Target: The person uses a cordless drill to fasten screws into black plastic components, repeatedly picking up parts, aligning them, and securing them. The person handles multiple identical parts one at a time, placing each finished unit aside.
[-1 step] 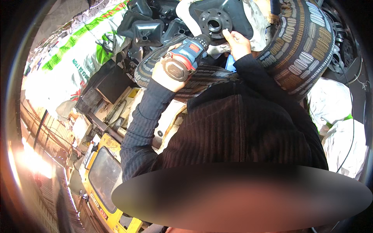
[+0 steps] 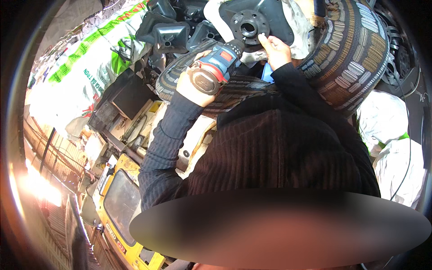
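Note:
A blue and red cordless drill [image 2: 209, 69] is in my left hand [image 2: 198, 90], which wraps around its body. The black chuck points up and right, close to the lower edge of a round black flange [image 2: 248, 28] with a central hole and smaller holes around it. This flange is the middle of a squarish black moulded part [image 2: 279, 15] lying on white material over my lap. My right hand [image 2: 276, 50] is at the flange's lower right edge, thumb and finger pinched together there. Whatever they may hold is too small to make out.
Several similar black moulded parts [image 2: 171, 36] are piled at the upper left, beside a large white and green sack [image 2: 85, 67]. Patterned fabric [image 2: 346, 49] covers my legs. White sacks [image 2: 396, 157] and a dark cable stand at the right; a yellow machine [image 2: 121, 202] is lower left.

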Demonstrator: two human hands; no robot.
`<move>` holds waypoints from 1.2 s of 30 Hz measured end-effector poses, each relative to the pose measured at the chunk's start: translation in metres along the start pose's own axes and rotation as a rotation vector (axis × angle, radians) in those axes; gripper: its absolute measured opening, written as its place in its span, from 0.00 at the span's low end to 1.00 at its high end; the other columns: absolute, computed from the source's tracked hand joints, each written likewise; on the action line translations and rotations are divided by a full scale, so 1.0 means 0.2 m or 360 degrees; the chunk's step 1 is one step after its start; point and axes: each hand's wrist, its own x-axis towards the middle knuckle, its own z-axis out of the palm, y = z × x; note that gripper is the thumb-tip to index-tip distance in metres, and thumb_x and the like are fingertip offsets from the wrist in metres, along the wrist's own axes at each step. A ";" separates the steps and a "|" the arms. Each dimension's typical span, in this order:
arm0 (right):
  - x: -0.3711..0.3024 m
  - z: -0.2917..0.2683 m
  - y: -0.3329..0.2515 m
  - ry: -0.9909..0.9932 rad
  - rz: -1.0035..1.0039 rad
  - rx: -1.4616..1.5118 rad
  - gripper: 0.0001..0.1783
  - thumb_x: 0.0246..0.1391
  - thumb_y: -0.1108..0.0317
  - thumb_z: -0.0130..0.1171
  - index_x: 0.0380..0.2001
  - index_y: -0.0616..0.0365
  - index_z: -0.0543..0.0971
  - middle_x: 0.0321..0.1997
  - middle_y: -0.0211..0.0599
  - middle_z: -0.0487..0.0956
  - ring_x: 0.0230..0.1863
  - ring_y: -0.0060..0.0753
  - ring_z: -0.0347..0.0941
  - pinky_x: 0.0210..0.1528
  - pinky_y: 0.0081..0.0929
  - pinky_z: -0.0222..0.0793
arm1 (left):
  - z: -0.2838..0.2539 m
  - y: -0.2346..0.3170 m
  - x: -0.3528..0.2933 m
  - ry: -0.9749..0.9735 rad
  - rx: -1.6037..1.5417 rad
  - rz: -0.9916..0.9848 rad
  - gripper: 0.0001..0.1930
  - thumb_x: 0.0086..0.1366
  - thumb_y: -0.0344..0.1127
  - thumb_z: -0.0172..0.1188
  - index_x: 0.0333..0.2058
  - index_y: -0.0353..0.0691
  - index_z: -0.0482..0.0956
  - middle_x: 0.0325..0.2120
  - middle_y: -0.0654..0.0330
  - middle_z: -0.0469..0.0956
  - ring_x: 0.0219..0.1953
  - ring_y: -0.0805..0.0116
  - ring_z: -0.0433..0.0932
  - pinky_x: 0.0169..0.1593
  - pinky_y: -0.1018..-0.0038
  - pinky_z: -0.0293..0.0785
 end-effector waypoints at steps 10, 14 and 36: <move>0.03 -0.01 0.00 -0.0061 -0.0203 -0.0103 0.16 0.55 0.58 0.59 0.36 0.63 0.78 0.23 0.29 0.77 0.19 0.17 0.69 0.18 0.18 0.64 | 0.01 -0.06 0.07 0.0166 0.0601 0.0405 0.27 0.49 0.41 0.65 0.49 0.43 0.70 0.45 0.55 0.73 0.49 0.55 0.71 0.54 0.63 0.66; 0.03 -0.01 -0.04 0.0043 -0.0342 -0.0249 0.22 0.49 0.53 0.63 0.31 0.65 0.79 0.22 0.28 0.75 0.25 0.18 0.66 0.31 0.19 0.64 | 0.07 -0.05 0.03 0.0297 0.0266 0.0159 0.28 0.49 0.41 0.68 0.48 0.39 0.71 0.42 0.53 0.75 0.47 0.55 0.73 0.53 0.63 0.66; -0.14 -0.14 -0.23 -0.0984 0.0045 0.1297 0.17 0.62 0.68 0.43 0.53 0.59 0.67 0.53 0.44 0.72 0.57 0.39 0.68 0.50 0.35 0.69 | 0.25 0.05 -0.38 0.0771 0.0108 0.0754 0.23 0.52 0.41 0.66 0.46 0.38 0.74 0.41 0.54 0.77 0.41 0.56 0.77 0.45 0.65 0.73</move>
